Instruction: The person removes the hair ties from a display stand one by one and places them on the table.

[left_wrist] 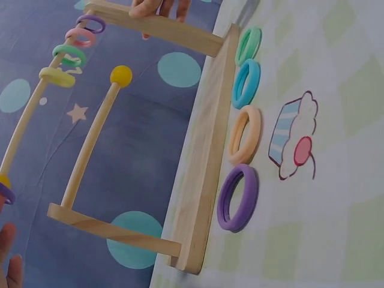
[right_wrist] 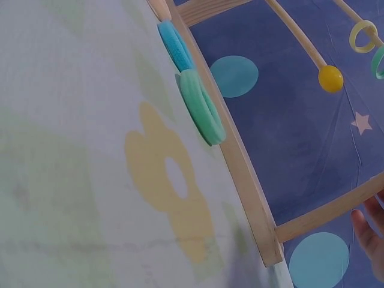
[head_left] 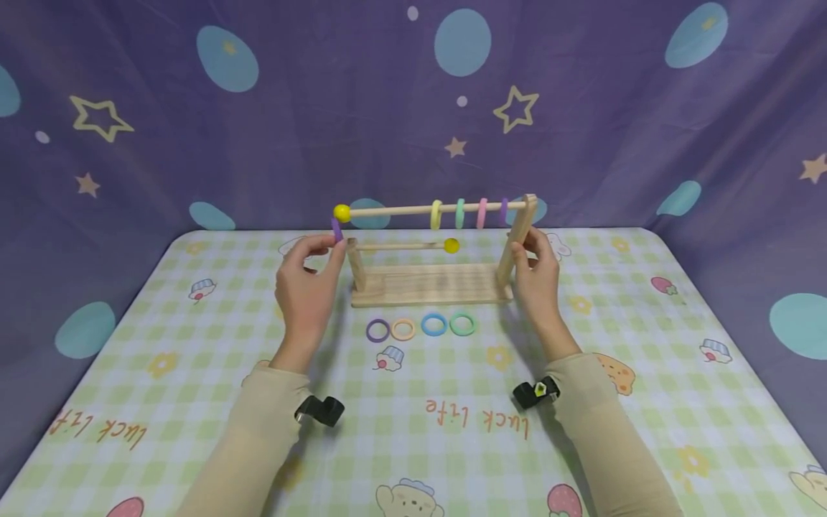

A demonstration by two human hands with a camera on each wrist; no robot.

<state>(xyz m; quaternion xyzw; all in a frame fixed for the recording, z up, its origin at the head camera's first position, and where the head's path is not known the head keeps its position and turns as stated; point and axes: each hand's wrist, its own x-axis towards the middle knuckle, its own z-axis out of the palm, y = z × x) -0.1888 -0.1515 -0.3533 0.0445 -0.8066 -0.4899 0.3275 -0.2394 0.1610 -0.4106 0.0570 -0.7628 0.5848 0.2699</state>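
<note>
My left hand (head_left: 305,286) pinches a purple ring (head_left: 337,230) between thumb and fingers, right at the yellow ball (head_left: 342,213) on the left end of the upper rod (head_left: 394,211). On that rod hang a yellow ring (head_left: 436,215), a green ring (head_left: 460,214), a pink ring (head_left: 482,213) and another purple ring (head_left: 504,210), towards the right. My right hand (head_left: 540,276) holds the tall right post (head_left: 517,240) of the wooden stand (head_left: 433,284). A shorter left post (head_left: 356,264) carries a lower rod, bare of rings, ending in a yellow ball (right_wrist: 330,78).
In front of the stand's base, a purple ring (head_left: 377,330), a peach ring (head_left: 403,329), a blue ring (head_left: 434,324) and a green ring (head_left: 462,324) lie in a row on the checked tablecloth (head_left: 388,402). Behind the table hangs a purple curtain (head_left: 362,136).
</note>
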